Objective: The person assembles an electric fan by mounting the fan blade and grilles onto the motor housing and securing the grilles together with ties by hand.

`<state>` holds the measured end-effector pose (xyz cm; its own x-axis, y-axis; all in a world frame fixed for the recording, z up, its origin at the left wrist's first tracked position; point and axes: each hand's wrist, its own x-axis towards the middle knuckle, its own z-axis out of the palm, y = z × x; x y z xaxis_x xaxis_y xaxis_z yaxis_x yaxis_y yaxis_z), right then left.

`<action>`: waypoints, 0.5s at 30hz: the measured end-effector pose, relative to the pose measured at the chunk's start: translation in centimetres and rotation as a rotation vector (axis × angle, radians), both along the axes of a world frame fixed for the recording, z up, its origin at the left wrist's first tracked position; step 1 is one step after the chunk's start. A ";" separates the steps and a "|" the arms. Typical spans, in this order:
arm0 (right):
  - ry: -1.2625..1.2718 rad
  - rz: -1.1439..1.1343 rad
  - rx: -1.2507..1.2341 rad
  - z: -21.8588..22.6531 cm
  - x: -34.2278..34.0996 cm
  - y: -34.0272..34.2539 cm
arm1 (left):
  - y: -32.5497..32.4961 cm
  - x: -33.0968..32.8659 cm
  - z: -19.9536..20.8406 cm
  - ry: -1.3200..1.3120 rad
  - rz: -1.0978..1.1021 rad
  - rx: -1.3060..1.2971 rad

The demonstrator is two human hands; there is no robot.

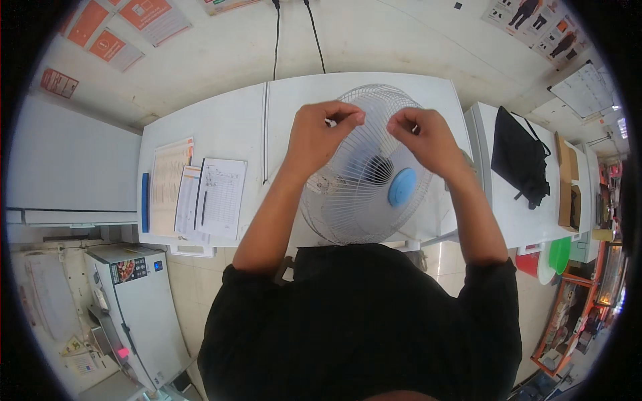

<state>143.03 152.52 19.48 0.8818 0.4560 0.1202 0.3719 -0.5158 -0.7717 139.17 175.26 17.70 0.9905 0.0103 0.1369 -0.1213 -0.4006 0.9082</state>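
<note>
A white wire-caged fan [321, 200] with a light blue round centre cap [402, 188] stands tilted in front of me. My left hand [326, 129] is raised over the upper left of its cage, thumb and fingers pinched together. Opposite it, my right hand [424, 131] is over the upper right of the cage, its thumb and fingertips also pressed in a pinch. A gap separates the two hands. Whatever lies between the fingertips, if anything, is too small to see. Whether either hand touches the wires I cannot tell.
Papers on a clipboard [222, 194] and other sheets lie left on the white worktop [234, 120]. A black bag or apron [518, 157] and a cardboard box [568, 180] rest on the right-hand surface. Two black cables [277, 47] hang down the wall behind. Lower left stands a white cabinet [144, 314].
</note>
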 end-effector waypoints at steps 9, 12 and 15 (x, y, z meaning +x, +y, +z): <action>-0.012 -0.028 -0.293 0.2 5.9 2.5 | 5.7 6.8 -3.7 0.050 -0.016 0.077; -0.112 -0.044 -0.445 -1.1 7.8 3.5 | 6.5 7.8 -6.1 0.104 -0.107 -0.009; -0.030 -0.018 -0.463 -0.5 7.9 4.1 | 6.3 7.9 -5.8 0.175 -0.149 0.011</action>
<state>150.96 156.60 18.95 0.8893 0.4524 -0.0664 0.3786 -0.8100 -0.4479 147.08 181.52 11.87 0.9896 -0.1386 -0.0377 -0.0211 -0.4004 0.9161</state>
